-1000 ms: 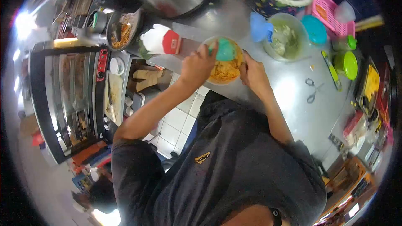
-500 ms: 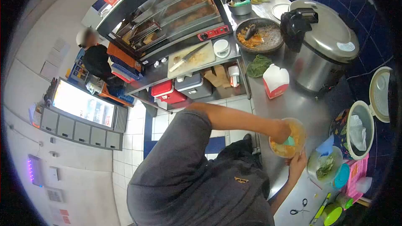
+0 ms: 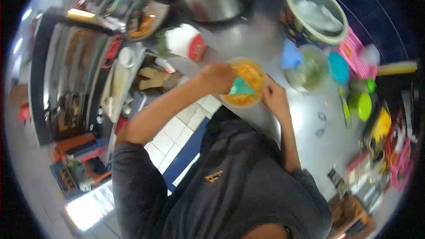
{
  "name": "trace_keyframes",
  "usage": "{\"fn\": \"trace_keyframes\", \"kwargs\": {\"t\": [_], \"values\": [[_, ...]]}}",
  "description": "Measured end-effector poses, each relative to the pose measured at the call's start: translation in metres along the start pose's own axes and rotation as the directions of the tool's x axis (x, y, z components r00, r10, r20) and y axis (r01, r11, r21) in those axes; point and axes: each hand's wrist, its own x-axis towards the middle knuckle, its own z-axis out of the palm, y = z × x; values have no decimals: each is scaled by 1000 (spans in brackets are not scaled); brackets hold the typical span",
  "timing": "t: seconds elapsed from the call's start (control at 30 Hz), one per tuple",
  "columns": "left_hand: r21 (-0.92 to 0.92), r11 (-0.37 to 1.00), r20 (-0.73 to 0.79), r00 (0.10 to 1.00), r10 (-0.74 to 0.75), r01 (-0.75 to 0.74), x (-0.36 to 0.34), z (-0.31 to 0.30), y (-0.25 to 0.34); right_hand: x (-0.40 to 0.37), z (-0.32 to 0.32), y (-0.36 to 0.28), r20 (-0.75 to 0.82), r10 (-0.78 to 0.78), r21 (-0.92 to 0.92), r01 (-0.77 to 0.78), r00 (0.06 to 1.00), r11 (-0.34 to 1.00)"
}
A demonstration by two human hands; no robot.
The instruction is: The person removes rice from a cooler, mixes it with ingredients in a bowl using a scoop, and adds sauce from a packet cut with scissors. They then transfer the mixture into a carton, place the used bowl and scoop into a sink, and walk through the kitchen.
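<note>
A clear round bowl (image 3: 242, 105) of orange-yellow food stands on the steel counter in front of my body. My left hand (image 3: 218, 79) reaches over its left side, fingers closed on a green utensil (image 3: 241, 86) whose flat part lies in the food. On the bowl's right side, my right hand (image 3: 275, 98) grips the wall near the rim. Motion blur softens the fingers. Beyond the bowl, to the left, is a red and white carton (image 3: 188, 42). A second clear bowl (image 3: 307, 68) with green shreds and something blue stands to the right.
A large steel cooker (image 3: 208, 0) stands at the back, with a pan (image 3: 146, 20) to its left. An open lidded tub (image 3: 316, 13), pink basket (image 3: 356, 53) and teal lid (image 3: 338, 67) line the right back. Blurred scissors (image 3: 320, 125) lie right. A glass display cabinet (image 3: 75, 75) stands left.
The camera view has swung, so the bowl and both hands appear further left and higher. The left hand still holds the green utensil, which shows more. The other person is no longer visible.
</note>
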Motion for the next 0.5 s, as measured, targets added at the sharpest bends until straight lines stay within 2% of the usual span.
{"fn": "trace_keyframes", "kwargs": {"t": [0.07, 0.13, 0.17, 0.2, 0.27, 0.3, 0.37, 0.4, 0.43, 0.5], "values": [[-17, 996, 11, 996, 84, -84, 14, 21, 5, -7, 1, -15, -19, 81, -28, -81, 997, 996], [-16, 999, -10, 999, -32, 31, 24, 18, 8, -3, -2, -9, -17, 123, -31, -123, 992, 992], [68, 998, -20, 1000, -8, 9, 24, 18, 10, 1, 1, 3, -26, 57, -109, -59, 998, 992], [72, 997, -17, 1000, 7, -6, 15, 7, 15, 0, 3, 9, -27, -9, -187, 4, 1000, 982], [105, 974, -93, 978, -189, 199, -7, -16, 32, -2, -5, -10, -25, 28, -115, -30, 999, 993], [113, 978, -83, 983, -165, 174, -14, -19, 40, -5, -8, -15, -7, 55, -50, -55, 998, 997], [252, 919, -310, 925, -220, 303, -20, -25, 46, -6, -2, -5, -52, 34, -46, -37, 998, 998], [260, 916, -316, 923, -217, 305, -12, -12, 44, -3, 0, -3, -73, -8, -58, 4, 997, 998], [209, 949, -284, 943, -172, 236, -2, 15, 43, -3, 0, -4, -69, -13, -52, 10, 998, 999], [124, 981, -204, 971, -122, 150, 2, 21, 45, -1, -1, -4, -79, 36, 89, -29, 996, 996]]}}
